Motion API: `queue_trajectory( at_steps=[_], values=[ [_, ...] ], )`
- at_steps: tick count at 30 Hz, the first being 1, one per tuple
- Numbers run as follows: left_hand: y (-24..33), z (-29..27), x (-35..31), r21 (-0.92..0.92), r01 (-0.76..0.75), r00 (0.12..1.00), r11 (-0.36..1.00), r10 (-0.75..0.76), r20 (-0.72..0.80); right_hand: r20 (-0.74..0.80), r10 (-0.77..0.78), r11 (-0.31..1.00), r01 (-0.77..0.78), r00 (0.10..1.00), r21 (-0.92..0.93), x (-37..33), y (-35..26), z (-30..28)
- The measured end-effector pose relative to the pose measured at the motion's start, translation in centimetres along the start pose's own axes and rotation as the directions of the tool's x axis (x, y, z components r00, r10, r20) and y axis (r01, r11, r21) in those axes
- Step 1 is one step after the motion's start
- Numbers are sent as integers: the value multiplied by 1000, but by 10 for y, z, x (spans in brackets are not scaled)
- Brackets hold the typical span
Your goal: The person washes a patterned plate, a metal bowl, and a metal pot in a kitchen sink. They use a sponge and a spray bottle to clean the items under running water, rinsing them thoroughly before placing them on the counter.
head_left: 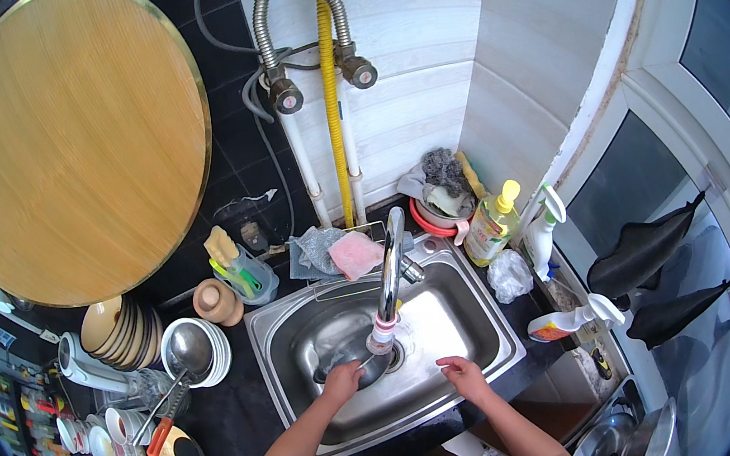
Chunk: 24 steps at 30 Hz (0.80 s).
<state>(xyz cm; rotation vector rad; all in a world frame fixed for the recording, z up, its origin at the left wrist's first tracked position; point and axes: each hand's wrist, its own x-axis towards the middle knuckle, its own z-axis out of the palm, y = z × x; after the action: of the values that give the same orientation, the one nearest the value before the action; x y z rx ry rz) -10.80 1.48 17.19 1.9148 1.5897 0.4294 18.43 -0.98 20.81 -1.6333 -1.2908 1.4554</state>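
Note:
My left hand (343, 383) is closed on the edge of a small rounded metal bowl (371, 373), held low in the stainless steel sink (287, 392). The bowl is beneath the chrome faucet (387, 280), whose spout end partly hides it. Whether water is running I cannot make out. Above the right part of the basin, close to its front rim, my right hand (464, 377) is empty with fingers apart. The drain (394, 356) shows beside the bowl.
Behind the sink are a pink sponge (355, 254), a red basin (437, 221) of scrubbers and a yellow-capped bottle (494, 226). Spray bottles (568, 323) stand right. Stacked bowls (216, 351), a ladle (190, 348) and a mortar (217, 303) crowd the left counter.

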Motion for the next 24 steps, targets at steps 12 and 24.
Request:
queue_trajectory(
  at_steps=[12, 24],
  values=[
    [22, -22, 18, -643, 209, 974, 737, -217, 68, -20, -11, 999, 10, 1000, -38, -10, 6, -2],
    [56, -38, 7, -591, 195, 960, 783, -277, -50, -53, -20, 994, 25, 998, 108, 3, 25, -11]
  ],
)
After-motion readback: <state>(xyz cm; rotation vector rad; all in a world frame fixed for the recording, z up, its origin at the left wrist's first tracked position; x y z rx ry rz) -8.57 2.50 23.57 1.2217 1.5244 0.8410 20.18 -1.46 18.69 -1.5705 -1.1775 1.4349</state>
